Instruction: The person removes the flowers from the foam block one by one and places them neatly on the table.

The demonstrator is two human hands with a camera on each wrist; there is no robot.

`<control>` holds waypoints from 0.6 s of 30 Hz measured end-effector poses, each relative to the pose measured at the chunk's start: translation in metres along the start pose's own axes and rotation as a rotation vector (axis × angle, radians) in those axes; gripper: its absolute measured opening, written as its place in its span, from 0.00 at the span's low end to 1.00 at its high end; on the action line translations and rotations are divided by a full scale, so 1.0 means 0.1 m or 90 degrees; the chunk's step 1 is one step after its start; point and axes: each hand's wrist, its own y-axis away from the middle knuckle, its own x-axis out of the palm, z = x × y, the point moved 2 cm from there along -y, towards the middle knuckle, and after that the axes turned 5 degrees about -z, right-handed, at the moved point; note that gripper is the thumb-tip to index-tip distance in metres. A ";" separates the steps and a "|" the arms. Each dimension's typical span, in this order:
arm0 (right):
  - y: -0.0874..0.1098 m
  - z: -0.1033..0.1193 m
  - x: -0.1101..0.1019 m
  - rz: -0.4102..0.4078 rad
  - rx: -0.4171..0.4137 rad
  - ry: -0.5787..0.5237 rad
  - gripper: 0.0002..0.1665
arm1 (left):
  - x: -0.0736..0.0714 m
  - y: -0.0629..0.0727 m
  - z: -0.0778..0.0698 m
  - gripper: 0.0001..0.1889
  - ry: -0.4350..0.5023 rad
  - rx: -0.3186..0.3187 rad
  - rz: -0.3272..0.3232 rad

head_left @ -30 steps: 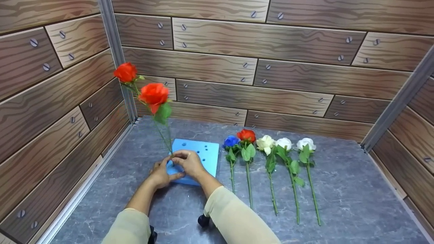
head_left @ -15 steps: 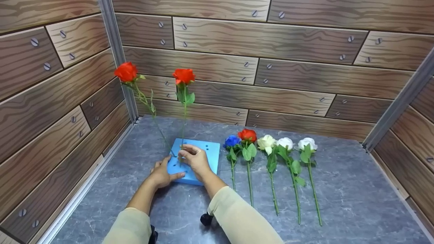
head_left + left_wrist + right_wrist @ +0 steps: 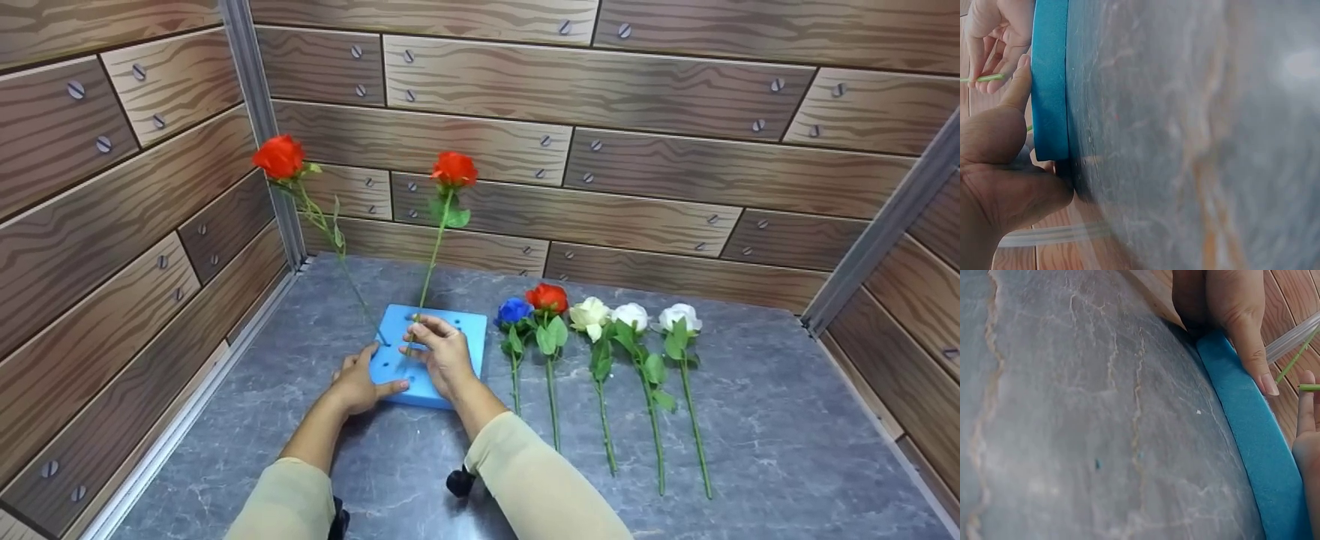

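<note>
A blue foam block (image 3: pixel 471 341) with small holes lies on the table. My left hand (image 3: pixel 355 386) grips its left front corner, thumb (image 3: pixel 1021 84) over the top and fingers along the side. Between thumb and fingertips, my right hand (image 3: pixel 448 364) pinches the stem of a red artificial rose (image 3: pixel 454 169). The flower is up and leans slightly right. In the right wrist view the cut end of that stem (image 3: pixel 1310 387) shows above the block's top. Another red rose (image 3: pixel 279 157) stands in a hole at the block's left, tilting left.
Right of the block several roses lie in a row: a blue rose (image 3: pixel 514 311), a red rose (image 3: pixel 547 298), a cream rose (image 3: pixel 589 313) and white roses, one being the far-right white rose (image 3: pixel 679 318). Wood-patterned walls (image 3: pixel 480 135) enclose the grey table (image 3: pixel 787 420).
My right hand has carried the pinched rose rightward and away from the standing red rose, its stem now leaning right. My left hand has stayed on the block.
</note>
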 end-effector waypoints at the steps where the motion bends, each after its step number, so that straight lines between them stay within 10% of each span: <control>1: 0.00 0.00 -0.01 -0.002 0.003 -0.006 0.07 | 0.00 0.01 0.00 0.58 0.002 -0.002 0.001; 18: 0.17 0.29 -0.21 -0.053 0.028 0.010 0.06 | 0.01 0.01 -0.01 0.60 -0.006 -0.018 0.007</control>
